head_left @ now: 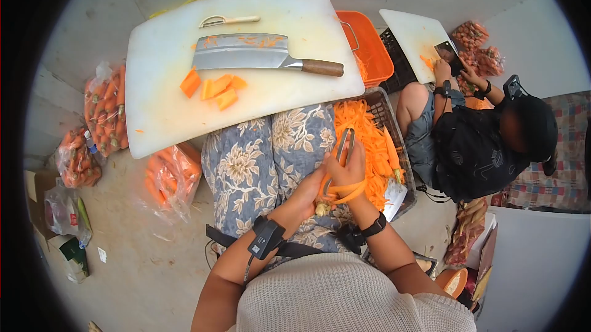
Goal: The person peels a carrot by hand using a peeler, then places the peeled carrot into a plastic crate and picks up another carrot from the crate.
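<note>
Over my lap, my left hand (309,189) is closed around a carrot, whose stem end (322,209) pokes out below the fingers; most of it is hidden. Right beside it, my right hand (352,167) grips a peeler (346,142) with its metal head pointing up. A long orange strip of carrot peel (349,191) hangs across the right hand near the wrist. Under and beyond this hand is a dark crate (406,193) filled with carrot peelings (359,124) and a few whole carrots (392,150).
A white cutting board (163,85) bears a cleaver (246,55), another peeler (237,20) and carrot chunks (217,87). Bagged carrots (106,110) stand at left. An orange bin (383,55) is behind the crate. At right, a co-worker (474,141) cuts at another board (409,36).
</note>
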Tool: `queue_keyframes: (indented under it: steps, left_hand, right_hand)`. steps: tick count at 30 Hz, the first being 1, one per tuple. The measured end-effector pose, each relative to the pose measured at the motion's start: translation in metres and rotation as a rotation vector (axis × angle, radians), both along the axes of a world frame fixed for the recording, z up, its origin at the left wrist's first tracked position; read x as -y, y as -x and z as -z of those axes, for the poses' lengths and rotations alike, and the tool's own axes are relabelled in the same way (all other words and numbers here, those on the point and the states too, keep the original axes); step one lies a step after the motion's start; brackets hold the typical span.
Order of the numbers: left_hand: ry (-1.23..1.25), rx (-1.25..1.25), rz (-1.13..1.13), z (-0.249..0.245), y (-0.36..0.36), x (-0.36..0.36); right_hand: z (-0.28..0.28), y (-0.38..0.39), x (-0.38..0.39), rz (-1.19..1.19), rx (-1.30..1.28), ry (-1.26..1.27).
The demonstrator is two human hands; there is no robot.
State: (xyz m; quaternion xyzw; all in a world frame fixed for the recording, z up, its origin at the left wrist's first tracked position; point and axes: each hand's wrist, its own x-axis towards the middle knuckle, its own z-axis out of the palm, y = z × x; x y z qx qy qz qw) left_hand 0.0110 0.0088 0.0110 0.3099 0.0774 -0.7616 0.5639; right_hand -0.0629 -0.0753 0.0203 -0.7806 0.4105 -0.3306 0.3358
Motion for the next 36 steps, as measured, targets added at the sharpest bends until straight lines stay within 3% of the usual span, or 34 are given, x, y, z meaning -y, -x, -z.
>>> queue_keyframes:
  steps: [1, 2, 3, 4, 6, 8, 11, 13, 15, 17, 21, 23, 28, 32, 34, 36]
  left_hand:
    - [0.004, 0.048, 0.069, 0.001, 0.000, -0.003]
    - [0.008, 0.098, 0.137, 0.002, 0.000, -0.005]
    - [0.008, 0.096, 0.137, -0.001, 0.002, -0.006]
    - [0.001, 0.115, 0.115, -0.006, 0.004, -0.005]
    - [0.010, 0.106, 0.121, -0.005, 0.004, -0.005]
    - [0.004, 0.079, 0.112, -0.004, 0.001, -0.005]
    - [-0.003, 0.026, 0.124, -0.004, -0.002, -0.002]
    - [-0.014, -0.005, 0.136, -0.003, -0.003, -0.002]
    - [0.014, -0.014, 0.164, -0.003, -0.004, -0.003]
    - [-0.010, 0.003, 0.140, -0.005, -0.001, -0.002]
    - [-0.019, 0.019, 0.093, -0.004, 0.002, -0.002]
    - [-0.009, 0.026, 0.121, -0.005, -0.001, -0.003]
    - [0.009, 0.015, 0.148, -0.005, -0.001, -0.004]
    - [0.055, 0.048, 0.175, -0.003, -0.002, -0.007]
    - [0.086, 0.095, 0.199, 0.000, -0.004, -0.010]
    - [0.100, 0.014, 0.188, 0.000, -0.006, -0.010]
  right_hand:
    - [0.007, 0.003, 0.010, 0.001, -0.005, -0.001]
    - [0.022, 0.009, 0.027, 0.146, -0.023, -0.148]
    - [0.038, 0.015, 0.045, 0.290, -0.041, -0.295]
    - [0.055, 0.020, 0.062, 0.289, -0.044, -0.295]
    - [0.078, 0.023, 0.085, 0.279, -0.053, 0.017]
    - [0.086, 0.021, 0.091, 0.257, -0.070, 0.010]
    - [0.080, 0.010, 0.096, 0.271, -0.083, -0.073]
    - [0.042, -0.003, 0.089, 0.349, 0.107, -0.536]
    - [0.056, 0.004, 0.105, 0.335, -0.011, -0.550]
    - [0.049, -0.001, 0.103, 0.471, -0.090, -0.542]
    - [0.057, 0.005, 0.113, 0.504, -0.080, -0.622]
    - [0.080, 0.012, 0.127, 0.679, 0.000, -0.478]
    - [0.057, 0.022, 0.122, 0.620, 0.000, -0.796]
    - [0.061, 0.032, 0.122, 0.726, 0.065, -0.767]
    - [0.066, 0.045, 0.127, 0.770, -0.236, -0.553]
    - [0.088, 0.063, 0.136, 0.771, -0.095, -0.576]
